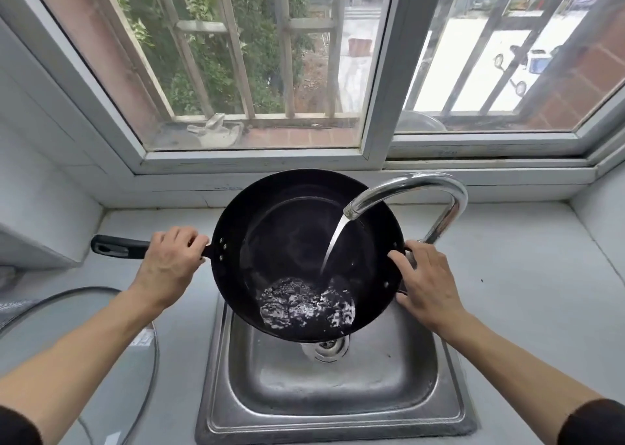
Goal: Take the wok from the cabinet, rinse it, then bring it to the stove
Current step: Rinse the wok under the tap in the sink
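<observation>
Black wok (297, 241), left hand (169, 262) clenched round its handle, right hand (426, 285) seemingly gripping rim

Your wok (297, 228) is black inside and out, its long handle (118, 247) the same black, with small pale rivets dotting the rim. The water (334, 241) you run into it falls clear and breaks into white, glittering bubbles over the dark base. The tap (416, 187) shines silver chrome; the sink (331, 387) below is dull steel-grey, mottled with water stains. The tabletop (507, 292) is pale grey, speckled with a few dark flecks. Your sleeve (595, 421) cuffs show black. Behind the white window frame (378, 106), foliage is green and brickwork red.
</observation>
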Motion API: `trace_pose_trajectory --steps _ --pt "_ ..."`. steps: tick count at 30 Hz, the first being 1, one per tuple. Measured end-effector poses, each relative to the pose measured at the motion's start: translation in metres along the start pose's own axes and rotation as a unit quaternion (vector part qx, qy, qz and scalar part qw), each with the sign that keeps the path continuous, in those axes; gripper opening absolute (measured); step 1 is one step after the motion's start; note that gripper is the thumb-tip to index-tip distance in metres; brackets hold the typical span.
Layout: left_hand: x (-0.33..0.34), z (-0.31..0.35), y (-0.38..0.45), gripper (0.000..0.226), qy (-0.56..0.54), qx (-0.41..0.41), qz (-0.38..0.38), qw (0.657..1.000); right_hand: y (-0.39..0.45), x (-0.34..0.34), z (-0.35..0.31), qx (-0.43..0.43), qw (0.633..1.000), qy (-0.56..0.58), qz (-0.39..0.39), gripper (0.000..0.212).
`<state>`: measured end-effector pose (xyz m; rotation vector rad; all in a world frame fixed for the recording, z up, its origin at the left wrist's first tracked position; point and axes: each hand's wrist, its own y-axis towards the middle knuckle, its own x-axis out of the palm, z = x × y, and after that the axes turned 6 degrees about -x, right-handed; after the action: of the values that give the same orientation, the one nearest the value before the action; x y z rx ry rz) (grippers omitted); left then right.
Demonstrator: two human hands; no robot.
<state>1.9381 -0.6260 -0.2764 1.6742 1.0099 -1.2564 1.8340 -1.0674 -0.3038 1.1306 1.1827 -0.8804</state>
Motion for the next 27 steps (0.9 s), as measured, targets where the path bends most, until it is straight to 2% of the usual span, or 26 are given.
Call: trace_pose_trajectory --steps 12,27 --pt "-0.018 -0.034 -0.019 0.038 0.016 -0.025 0.027 0.999 0.035 0.019 -0.023 -0.021 0.999 0.024 -0.015 0.072" --pt "-0.047 -0.048 -0.05 0.035 0.046 -0.036 0.033 0.998 0.046 0.025 -0.043 -0.077 0.992 0.094 -0.03 0.077"
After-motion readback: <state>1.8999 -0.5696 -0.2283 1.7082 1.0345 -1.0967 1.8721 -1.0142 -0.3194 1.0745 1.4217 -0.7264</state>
